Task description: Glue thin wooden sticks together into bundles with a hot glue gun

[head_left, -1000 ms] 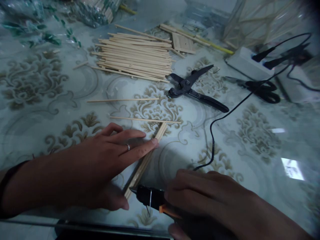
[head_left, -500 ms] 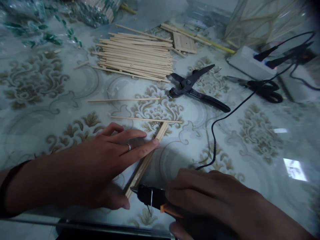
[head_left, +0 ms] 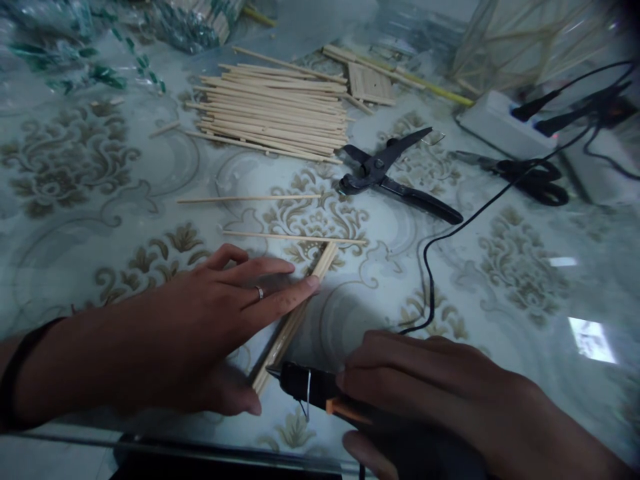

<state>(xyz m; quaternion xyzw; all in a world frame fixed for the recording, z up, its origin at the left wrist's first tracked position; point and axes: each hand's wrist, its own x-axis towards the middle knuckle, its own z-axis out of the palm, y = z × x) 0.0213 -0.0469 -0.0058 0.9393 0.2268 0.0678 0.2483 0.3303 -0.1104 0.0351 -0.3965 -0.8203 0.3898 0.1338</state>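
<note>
My left hand (head_left: 215,327) steadies a narrow strip of wooden sticks (head_left: 287,333) lying slantwise on the table. Its thumb is at the near end and a fingertip presses on the upper part; the other fingers are stretched out. My right hand (head_left: 425,387) is wrapped around a black hot glue gun (head_left: 313,392) with an orange part and a wire stand. The gun's nozzle points left and meets the strip near its lower end; whether it touches cannot be told. A shiny line runs along the strip. One thin stick (head_left: 295,237) lies across its far end, another stick (head_left: 250,199) beyond.
A pile of wooden sticks (head_left: 270,113) lies at the back, beside a small flat panel of sticks (head_left: 370,84). Black cutting pliers (head_left: 380,167), scissors (head_left: 530,175) and a white power strip (head_left: 510,127) are to the right. A black cord (head_left: 429,267) trails toward my right hand. Plastic wrappers (head_left: 85,53) lie back left.
The glue gun's nozzle has shifted slightly up along the strip, away from its near end, with my right hand. My left hand stays in place on the sticks.
</note>
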